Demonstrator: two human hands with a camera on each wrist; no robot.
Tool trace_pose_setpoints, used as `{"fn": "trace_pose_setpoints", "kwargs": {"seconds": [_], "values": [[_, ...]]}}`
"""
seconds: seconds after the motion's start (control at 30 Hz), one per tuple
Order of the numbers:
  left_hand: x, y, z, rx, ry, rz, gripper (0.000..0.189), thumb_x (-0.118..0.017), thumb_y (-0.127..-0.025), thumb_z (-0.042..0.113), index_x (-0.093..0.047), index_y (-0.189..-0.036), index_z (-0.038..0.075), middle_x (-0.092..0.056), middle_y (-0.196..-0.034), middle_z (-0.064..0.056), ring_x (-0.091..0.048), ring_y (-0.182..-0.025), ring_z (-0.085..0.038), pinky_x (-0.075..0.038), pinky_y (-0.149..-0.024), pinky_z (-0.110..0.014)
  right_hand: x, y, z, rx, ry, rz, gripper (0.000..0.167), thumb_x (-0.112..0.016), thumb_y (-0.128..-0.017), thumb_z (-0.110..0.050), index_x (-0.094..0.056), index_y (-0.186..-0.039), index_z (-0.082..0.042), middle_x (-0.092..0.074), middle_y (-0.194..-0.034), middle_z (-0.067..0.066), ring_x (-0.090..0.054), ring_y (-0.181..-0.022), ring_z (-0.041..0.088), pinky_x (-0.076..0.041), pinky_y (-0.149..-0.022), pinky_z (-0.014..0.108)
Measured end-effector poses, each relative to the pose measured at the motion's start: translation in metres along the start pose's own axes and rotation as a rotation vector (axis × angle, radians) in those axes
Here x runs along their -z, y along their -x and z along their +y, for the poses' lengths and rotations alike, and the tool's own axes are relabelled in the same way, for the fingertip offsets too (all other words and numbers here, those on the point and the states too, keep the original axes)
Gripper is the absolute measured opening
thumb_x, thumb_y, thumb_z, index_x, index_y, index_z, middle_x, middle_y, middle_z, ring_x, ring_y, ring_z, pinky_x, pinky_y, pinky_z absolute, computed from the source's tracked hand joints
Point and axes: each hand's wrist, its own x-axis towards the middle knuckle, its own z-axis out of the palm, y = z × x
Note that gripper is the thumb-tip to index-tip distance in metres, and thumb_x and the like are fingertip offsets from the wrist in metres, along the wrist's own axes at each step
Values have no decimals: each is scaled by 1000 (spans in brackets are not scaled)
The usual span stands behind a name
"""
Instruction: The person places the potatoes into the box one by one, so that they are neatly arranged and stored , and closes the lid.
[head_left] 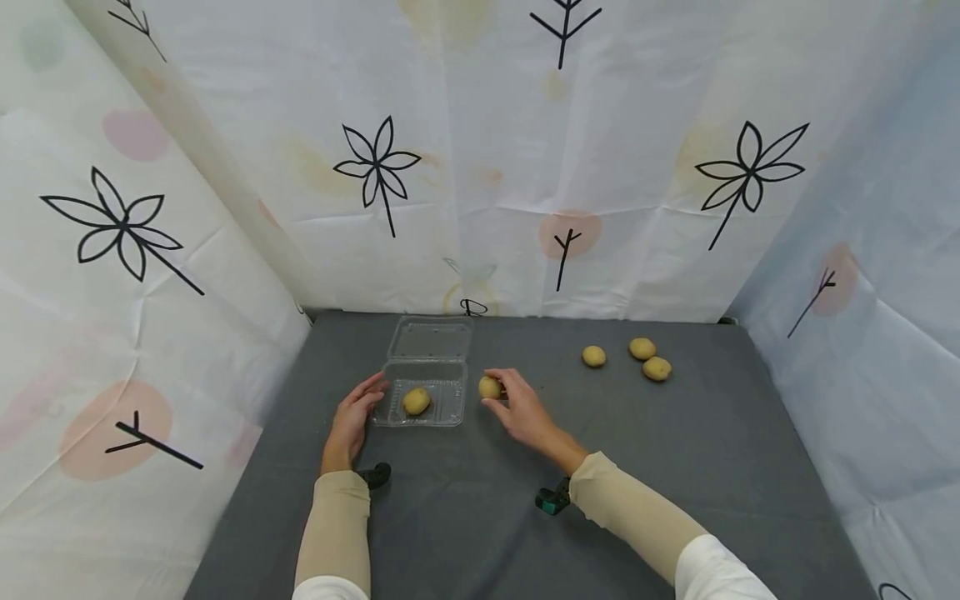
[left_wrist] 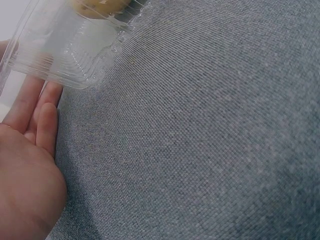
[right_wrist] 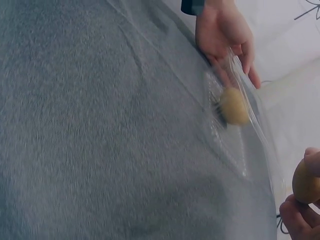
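Your head cam's bright w/ soft light, bluish at far R, faint shadows on the desk & small glints on the clear container. Your L wrist cam's crisp mid-frame, softer far R; your R wrist cam's hazy, boxed potato blurred.

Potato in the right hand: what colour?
The potato in the right hand is yellowish tan, best seen in the head view.
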Motion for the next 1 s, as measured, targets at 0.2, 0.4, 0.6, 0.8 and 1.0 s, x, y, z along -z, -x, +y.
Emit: {"fn": "trace_pose_setpoints", "kwargs": {"seconds": [0.2,0.4,0.6,0.8,1.0], "values": [[0,0,0,0,-3,5,51,-52,-105,9,-46,-155,14,-42,-161,-17,-35,-149,-24,-25,-123,-42,-9,-4,-7,-20,-26,-34,51,-69,-97,-15,-52,-143,-1,-59,-130,15,-63,-113,25,-57,-93,39],[-1,1,1,-3,5,-2,50,-52,-105,8,-47,-154,14,-42,-161,-17,-35,-149,-24,-24,-124,-43,-15,-9,-15,-26,-14,-69,50,-71,-97,-18,-54,-142,-4,-60,-129,12,-63,-111,22,-58,-90,36],[0,2,-1,-1,2,-2,50,-52,-105,9,-46,-155,15,-42,-161,-16,-36,-149,-23,-25,-123,-42,-21,-13,-21,7,-14,-112,50,-69,-97,-16,-52,-143,-3,-59,-132,13,-63,-114,24,-57,-92,35],[-1,3,0,-7,3,-3,51,-52,-105,8,-46,-155,14,-42,-161,-17,-36,-149,-23,-25,-124,-41,-26,-19,-27,26,-33,-159,50,-68,-98,-14,-51,-143,-2,-58,-131,14,-64,-116,25,-57,-96,32],[-2,5,5,4,-10,-7,51,-51,-106,9,-44,-156,13,-41,-162,-18,-34,-151,-25,-24,-125,-45,-35,-24,-34,27,-47,-220,50,-66,-100,-16,-50,-145,-1,-57,-135,14,-63,-119,24,-56,-98,31]]}}
